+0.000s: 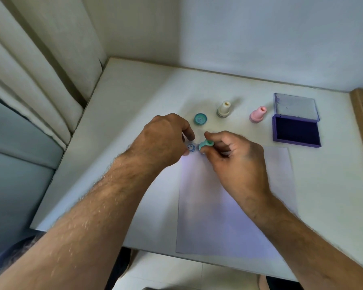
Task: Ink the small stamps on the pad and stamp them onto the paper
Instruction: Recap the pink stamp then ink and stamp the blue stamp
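on a white table (134,97) lies a sheet of plain white paper (228,216), its near edge close to the table's front edge. the right hand (237,162) is over the far part of this sheet and it grasps a small teal plastic stamp (206,145). the stamp sits between the thumb and the tips of the first fingers (213,136), which are curled tightly around it; the stamp is tilted, and its teal body shows to the left of the fingertips. whether its face touches the paper i cannot tell.

the left hand (166,141) is just beside it, on the left. its fingers are bent downward in a loose curl and hold nothing that can be seen; the fingertips are near the far left corner of the paper. between the two hands, on the paper, there is a round blue smiley print (190,147), partly hidden by the left hand.

further on the table stand a round teal cap (200,119), a cream plastic stamp (224,109) standing upright, and a pink plastic stamp (257,114), also upright, in a row from left to right. to the right of them is an open purple ink pad (296,130) with a dark pad surface, its lid folded back behind it. the pad is well apart from both hands.
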{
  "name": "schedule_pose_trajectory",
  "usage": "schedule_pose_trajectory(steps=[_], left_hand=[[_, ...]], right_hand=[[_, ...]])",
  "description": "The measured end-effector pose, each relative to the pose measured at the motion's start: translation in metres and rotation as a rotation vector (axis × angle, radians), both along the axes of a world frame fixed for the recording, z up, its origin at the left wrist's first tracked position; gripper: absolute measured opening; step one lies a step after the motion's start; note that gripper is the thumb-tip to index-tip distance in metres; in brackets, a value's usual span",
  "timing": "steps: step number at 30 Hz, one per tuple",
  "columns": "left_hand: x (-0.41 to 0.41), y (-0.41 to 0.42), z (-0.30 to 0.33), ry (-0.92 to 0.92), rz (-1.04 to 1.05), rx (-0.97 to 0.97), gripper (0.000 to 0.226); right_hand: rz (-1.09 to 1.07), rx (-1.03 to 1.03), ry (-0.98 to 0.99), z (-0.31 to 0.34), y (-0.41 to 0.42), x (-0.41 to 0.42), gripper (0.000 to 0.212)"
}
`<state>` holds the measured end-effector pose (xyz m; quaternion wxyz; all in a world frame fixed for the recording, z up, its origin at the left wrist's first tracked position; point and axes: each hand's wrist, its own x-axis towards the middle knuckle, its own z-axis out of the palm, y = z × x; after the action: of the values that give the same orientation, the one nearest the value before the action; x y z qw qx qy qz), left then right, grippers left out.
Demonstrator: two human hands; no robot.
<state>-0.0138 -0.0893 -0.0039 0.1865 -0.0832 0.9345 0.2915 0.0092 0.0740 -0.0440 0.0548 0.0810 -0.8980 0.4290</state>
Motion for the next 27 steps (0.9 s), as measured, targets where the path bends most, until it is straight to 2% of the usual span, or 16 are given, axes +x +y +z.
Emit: schedule_pose_trajectory(steps=[3,6,8,14,21,27], left_hand=[[-0.003,-0.002,-0.003,0.049,0.075,0.0,0.025],[-0.005,0.001,-0.003,0.244,0.17,0.043,0.021],[-0.005,0.008,-0.005,0.362,0.147,0.037,0.021],[-0.006,0.023,-0.027,0.5,-0.021,-0.017,0.028],[-0.008,0.022,-0.034,0.362,-0.181,-0.057,0.044],[-0.007,0.023,-0.032,0.368,-0.127,-0.152,0.036]], right_hand=[[-0.156,-0.262,-0.074,0.013,0.003,-0.007,0.025],[-0.249,-0.499,-0.155,0.026,0.009,-0.014,0.022],[-0.276,-0.568,-0.198,0.028,0.013,-0.015,0.021],[-0.288,-0.58,-0.257,0.026,0.022,-0.011,0.023],[-0.271,-0.613,-0.264,0.031,0.027,-0.015,0.023],[-0.256,-0.637,-0.286,0.032,0.026,-0.016,0.021]])
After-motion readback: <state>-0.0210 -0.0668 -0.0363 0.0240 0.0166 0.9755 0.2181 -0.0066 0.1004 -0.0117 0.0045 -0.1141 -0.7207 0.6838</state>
